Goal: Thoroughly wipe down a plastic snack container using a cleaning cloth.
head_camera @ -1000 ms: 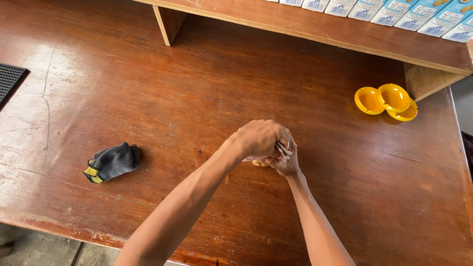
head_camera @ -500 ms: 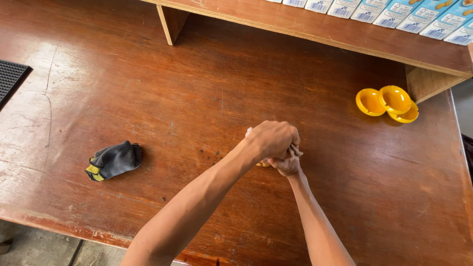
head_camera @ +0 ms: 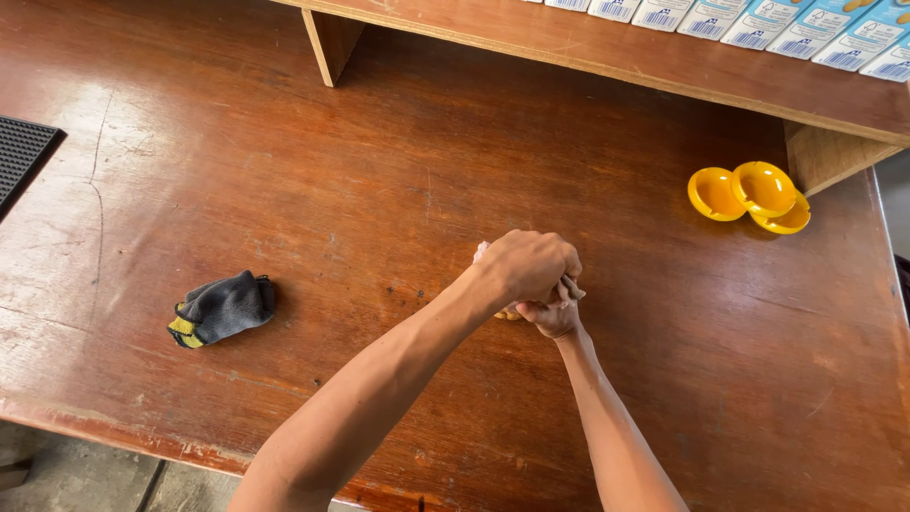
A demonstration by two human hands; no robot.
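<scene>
Clearly both hands clamp 1 small pale object (head_camera: 500,311), mostly hidden: left hand (head_camera: 526,265) fisted above, right hand (head_camera: 550,313) beneath. Best keep it pressed against the surface (head_camera: 379,190).

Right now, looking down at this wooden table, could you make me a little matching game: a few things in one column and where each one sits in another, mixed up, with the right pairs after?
Things:
1. dark sock
2. yellow dishes
3. black mat
4. boxes

Places:
A. up on the shelf along the back
B. lying alone on the table, left of the hands
C. poking in at the far left edge
D. clustered on the table at the right, beside the shelf's leg

Pairs: 1-B, 2-D, 3-C, 4-A
</scene>
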